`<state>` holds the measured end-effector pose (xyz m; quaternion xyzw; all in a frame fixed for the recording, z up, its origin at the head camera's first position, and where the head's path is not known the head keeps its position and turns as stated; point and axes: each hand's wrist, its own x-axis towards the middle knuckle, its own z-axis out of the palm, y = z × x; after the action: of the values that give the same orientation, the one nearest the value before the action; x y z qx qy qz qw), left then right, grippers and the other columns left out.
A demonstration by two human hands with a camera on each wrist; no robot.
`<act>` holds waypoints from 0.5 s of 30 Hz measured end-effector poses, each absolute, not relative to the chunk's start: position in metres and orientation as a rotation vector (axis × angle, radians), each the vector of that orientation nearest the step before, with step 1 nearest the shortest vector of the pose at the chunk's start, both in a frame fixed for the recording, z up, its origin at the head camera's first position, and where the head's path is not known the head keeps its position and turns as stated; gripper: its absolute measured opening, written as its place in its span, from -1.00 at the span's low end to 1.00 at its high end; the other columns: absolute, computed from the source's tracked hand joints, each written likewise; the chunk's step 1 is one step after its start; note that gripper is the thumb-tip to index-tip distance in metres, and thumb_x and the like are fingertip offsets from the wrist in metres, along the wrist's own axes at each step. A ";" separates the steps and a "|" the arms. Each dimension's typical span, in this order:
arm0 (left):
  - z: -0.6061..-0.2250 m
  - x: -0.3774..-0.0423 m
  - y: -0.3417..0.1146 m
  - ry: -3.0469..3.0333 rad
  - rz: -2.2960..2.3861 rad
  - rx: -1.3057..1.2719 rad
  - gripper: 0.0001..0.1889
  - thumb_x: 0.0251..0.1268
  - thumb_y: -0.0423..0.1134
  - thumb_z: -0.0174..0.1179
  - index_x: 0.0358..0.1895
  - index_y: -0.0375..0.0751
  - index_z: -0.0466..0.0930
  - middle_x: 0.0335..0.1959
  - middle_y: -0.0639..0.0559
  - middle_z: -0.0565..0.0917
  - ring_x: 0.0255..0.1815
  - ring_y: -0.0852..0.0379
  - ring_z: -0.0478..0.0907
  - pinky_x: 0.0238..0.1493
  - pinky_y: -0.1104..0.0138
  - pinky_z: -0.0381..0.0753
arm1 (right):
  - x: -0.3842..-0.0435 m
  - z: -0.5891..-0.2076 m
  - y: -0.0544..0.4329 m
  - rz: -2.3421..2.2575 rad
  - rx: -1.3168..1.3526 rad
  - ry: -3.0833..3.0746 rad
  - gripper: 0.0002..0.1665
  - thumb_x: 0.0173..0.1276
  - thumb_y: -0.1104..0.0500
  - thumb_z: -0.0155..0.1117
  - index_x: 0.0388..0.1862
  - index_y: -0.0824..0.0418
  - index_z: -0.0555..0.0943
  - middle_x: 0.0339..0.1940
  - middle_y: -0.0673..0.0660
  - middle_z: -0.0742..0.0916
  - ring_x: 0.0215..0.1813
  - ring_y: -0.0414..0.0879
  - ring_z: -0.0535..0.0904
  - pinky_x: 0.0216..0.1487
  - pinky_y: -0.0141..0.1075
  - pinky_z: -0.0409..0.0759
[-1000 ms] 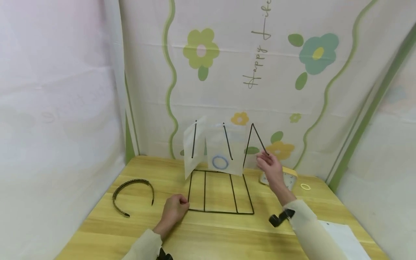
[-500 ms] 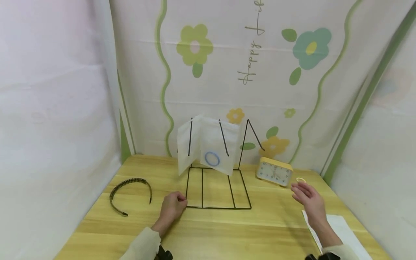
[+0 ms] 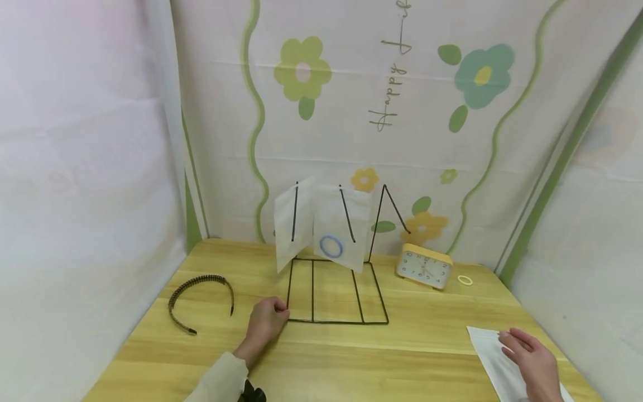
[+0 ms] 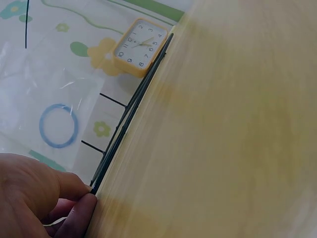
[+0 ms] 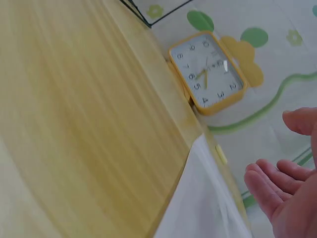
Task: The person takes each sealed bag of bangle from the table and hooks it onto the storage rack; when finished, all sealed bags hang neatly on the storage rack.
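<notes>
My left hand (image 3: 266, 321) pinches the front left corner of a black wire rack (image 3: 336, 322) between thumb and finger, as the left wrist view also shows at close range. Two translucent white bags hang from the rack's prongs. The left bag (image 3: 286, 223) is turned at an angle; the middle bag (image 3: 329, 209) has a blue ring (image 4: 41, 126) showing in it. No bag hangs on the right prong. My right hand (image 3: 537, 360) is over a flat white bag (image 3: 489, 352) at the table's right side. Its fingers (image 5: 265, 191) are loosely bent, thumb apart, holding nothing.
A yellow alarm clock (image 3: 424, 267) stands behind and right of the rack, with a small pale yellow ring (image 3: 459, 279) lying beside it. To the left lies a dark braided headband (image 3: 173, 298). Flower-printed cloth (image 3: 331, 134) encloses the table (image 3: 402, 357) at back and sides.
My right hand has left the rack's right prong and moved right and toward me, over the flat white bag. The left hand keeps its grip on the rack corner.
</notes>
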<state>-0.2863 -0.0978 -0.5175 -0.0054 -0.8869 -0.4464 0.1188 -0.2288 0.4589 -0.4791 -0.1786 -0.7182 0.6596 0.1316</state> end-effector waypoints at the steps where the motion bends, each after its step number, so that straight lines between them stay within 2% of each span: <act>1: -0.517 -0.286 -0.098 -2.593 -1.307 -0.017 -0.95 0.08 -0.37 0.35 -0.43 -0.17 0.67 -0.46 0.07 0.68 -0.51 0.22 0.52 -0.44 0.34 0.55 | -0.229 -0.479 0.462 1.893 -0.575 -2.112 -0.54 0.28 0.05 0.39 0.15 0.02 0.52 -0.43 -0.36 0.69 -0.33 -0.44 0.67 -0.22 -0.44 0.64; 3: -0.516 -0.287 -0.097 -2.591 -1.307 -0.017 -0.96 0.08 -0.37 0.35 -0.43 -0.18 0.67 -0.46 0.07 0.68 -0.51 0.22 0.52 -0.44 0.34 0.55 | -0.231 -0.479 0.469 1.815 -0.681 -2.182 -0.21 0.28 -0.05 0.37 0.39 0.23 0.35 -0.46 -0.38 0.65 -0.36 -0.46 0.65 -0.24 -0.43 0.65; 5: -0.515 -0.287 -0.097 -2.592 -1.299 -0.029 -0.96 0.07 -0.37 0.34 -0.43 -0.20 0.66 -0.46 0.07 0.68 -0.50 0.21 0.52 -0.45 0.33 0.55 | -0.232 -0.479 0.476 1.653 -0.781 -2.304 0.07 0.27 -0.18 0.33 0.48 0.45 0.13 -0.46 -0.27 0.70 -0.42 -0.47 0.62 -0.30 -0.44 0.64; 9: -0.515 -0.287 -0.098 -2.597 -1.295 -0.018 -0.95 0.07 -0.38 0.33 -0.44 -0.18 0.66 -0.48 0.08 0.66 -0.51 0.21 0.51 -0.45 0.33 0.53 | -0.233 -0.482 0.494 1.291 -0.865 -2.508 0.08 0.28 -0.32 0.22 0.40 0.52 0.25 -0.32 0.24 0.79 -0.52 -0.43 0.58 -0.40 -0.44 0.55; 11: -0.515 -0.286 -0.099 -2.605 -1.297 -0.008 -0.95 0.08 -0.38 0.32 -0.45 -0.17 0.66 -0.48 0.08 0.66 -0.51 0.21 0.51 -0.45 0.33 0.53 | -0.233 -0.484 0.502 1.112 -0.879 -2.576 0.02 0.31 -0.33 0.16 0.32 0.55 0.34 -0.19 0.38 0.75 -0.41 -0.18 0.68 -0.24 -0.32 0.54; 12: -0.515 -0.286 -0.099 -2.607 -1.299 -0.004 -0.95 0.08 -0.38 0.32 -0.45 -0.17 0.66 -0.48 0.09 0.66 -0.51 0.21 0.51 -0.45 0.33 0.53 | -0.234 -0.485 0.506 1.047 -0.878 -2.612 0.01 0.33 -0.32 0.13 0.28 0.58 0.35 -0.19 0.40 0.74 -0.31 -0.04 0.70 -0.15 -0.22 0.53; 15: -0.515 -0.287 -0.100 -2.611 -1.297 0.020 -0.96 0.08 -0.37 0.32 -0.44 -0.16 0.66 -0.48 0.10 0.65 -0.51 0.21 0.50 -0.45 0.33 0.53 | -0.236 -0.487 0.517 0.840 -0.844 -2.732 -0.03 0.38 -0.28 0.07 0.18 0.68 0.34 -0.13 0.48 0.69 -0.02 0.37 0.56 0.02 0.07 0.42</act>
<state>-0.2868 -0.1004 -0.5153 0.0068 -0.8900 -0.4418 0.1127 -0.2365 0.5168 -0.4868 -0.2824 -0.9137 0.2810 0.0804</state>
